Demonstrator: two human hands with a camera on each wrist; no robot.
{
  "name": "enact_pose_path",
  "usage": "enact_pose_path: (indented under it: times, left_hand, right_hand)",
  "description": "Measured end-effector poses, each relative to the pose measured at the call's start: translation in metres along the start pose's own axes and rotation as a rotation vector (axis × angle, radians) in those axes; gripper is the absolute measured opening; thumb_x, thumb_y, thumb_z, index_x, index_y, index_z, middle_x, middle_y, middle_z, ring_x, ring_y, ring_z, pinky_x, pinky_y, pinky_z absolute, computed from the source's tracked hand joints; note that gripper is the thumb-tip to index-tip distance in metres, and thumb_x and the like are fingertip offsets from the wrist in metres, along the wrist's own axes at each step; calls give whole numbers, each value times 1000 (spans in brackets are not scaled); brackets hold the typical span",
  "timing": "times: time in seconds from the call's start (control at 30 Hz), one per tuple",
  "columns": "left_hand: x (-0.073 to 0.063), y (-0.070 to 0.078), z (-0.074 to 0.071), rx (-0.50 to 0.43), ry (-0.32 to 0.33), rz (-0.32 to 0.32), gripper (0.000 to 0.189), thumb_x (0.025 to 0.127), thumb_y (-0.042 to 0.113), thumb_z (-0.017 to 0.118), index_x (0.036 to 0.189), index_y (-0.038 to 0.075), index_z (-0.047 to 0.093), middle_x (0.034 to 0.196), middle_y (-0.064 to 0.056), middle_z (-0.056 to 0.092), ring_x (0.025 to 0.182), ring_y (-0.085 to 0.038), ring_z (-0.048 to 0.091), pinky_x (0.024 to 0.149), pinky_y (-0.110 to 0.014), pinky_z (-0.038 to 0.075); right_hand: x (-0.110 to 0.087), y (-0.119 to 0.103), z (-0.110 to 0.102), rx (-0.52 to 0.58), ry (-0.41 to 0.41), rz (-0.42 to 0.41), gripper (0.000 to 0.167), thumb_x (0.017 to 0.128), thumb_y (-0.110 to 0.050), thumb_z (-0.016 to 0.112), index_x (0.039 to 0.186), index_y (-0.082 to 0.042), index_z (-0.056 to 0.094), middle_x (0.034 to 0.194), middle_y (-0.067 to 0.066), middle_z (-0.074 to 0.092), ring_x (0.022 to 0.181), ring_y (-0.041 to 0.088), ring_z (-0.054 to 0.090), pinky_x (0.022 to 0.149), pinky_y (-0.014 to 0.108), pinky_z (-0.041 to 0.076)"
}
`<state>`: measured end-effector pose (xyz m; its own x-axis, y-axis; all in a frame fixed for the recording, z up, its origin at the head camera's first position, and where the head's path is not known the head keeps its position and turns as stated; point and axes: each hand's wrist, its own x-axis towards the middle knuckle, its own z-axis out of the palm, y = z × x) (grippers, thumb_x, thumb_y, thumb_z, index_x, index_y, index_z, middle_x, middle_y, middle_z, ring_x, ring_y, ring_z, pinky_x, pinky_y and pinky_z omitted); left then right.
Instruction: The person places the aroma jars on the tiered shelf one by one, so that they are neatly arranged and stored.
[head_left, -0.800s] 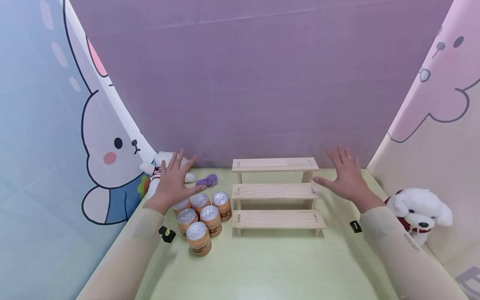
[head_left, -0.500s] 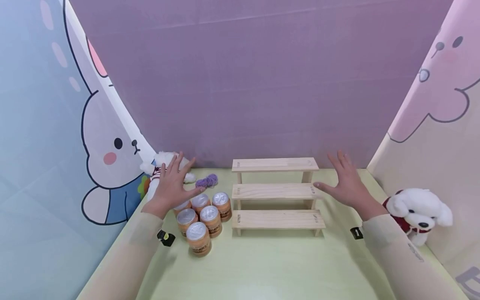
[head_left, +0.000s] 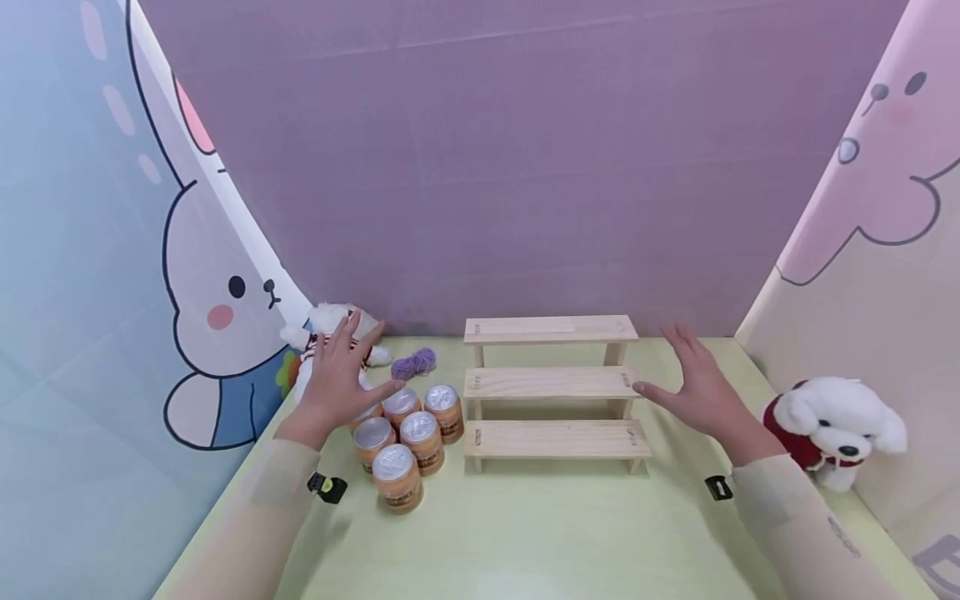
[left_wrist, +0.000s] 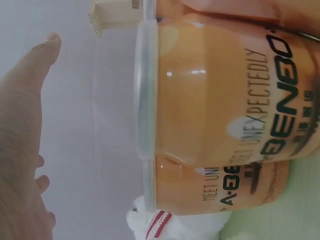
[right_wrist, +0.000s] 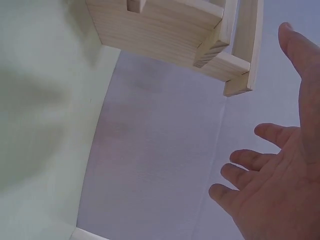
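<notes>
In the head view my left hand (head_left: 333, 390) hovers above and behind a cluster of several orange jars (head_left: 397, 486) with silvery lids, fingers spread and holding nothing. From the left wrist, one labelled jar (left_wrist: 210, 90) fills much of the picture, apart from the hand. A three-tier wooden stand (head_left: 551, 383) is on the table, right of the jars. My right hand (head_left: 701, 390) hangs in the air beside its right end, thumb toward the middle step, fingers extended. The right wrist view shows that hand's open palm (right_wrist: 280, 195) near the stand, with a gap between them.
A white plush toy (head_left: 337, 325) and a purple yarn bundle (head_left: 414, 363) lie at the back left. At the right edge sits a white plush dog (head_left: 836, 421). Fabric walls enclose the table (head_left: 517, 533), the purple one (head_left: 540, 167) at the back.
Both hands have drawn slightly back toward the person, the right one also a little to the right. The jars and the stand stay put.
</notes>
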<state>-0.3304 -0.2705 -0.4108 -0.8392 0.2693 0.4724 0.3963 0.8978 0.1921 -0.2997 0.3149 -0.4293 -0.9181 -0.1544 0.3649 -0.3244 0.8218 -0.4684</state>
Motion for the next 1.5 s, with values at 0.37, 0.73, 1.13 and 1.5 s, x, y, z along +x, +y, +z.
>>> enact_pose_path:
  times: [0.37,0.73,1.13,1.5]
  left_hand:
    - [-15,2,-5,-36,32,-10,100,83,69,76,165,34,31,175,-8,11,159,-37,8,123,-68,-3]
    - [-36,9,-6,-77,84,17,95,83,63,80,162,27,41,170,-15,24,154,-45,22,124,-68,1]
    - [-56,13,-5,-148,119,21,94,81,52,87,161,27,43,169,-15,28,150,-46,29,117,-76,19]
    - [-78,28,-2,-220,140,-13,91,80,40,91,159,25,46,166,-10,34,146,-42,35,110,-73,32]
  right_hand:
    - [-18,-5,6,34,-19,-6,109,90,-53,80,165,-2,20,167,30,21,150,55,22,112,77,26]
    - [-35,3,15,68,-70,32,110,90,-55,79,165,0,21,159,34,32,144,55,32,110,75,32]
    - [-49,-1,24,79,-164,84,110,91,-61,74,162,6,22,155,37,36,139,59,38,109,75,35]
    - [-55,-1,34,106,-185,46,98,91,-53,78,157,5,36,150,35,45,127,58,52,98,71,47]
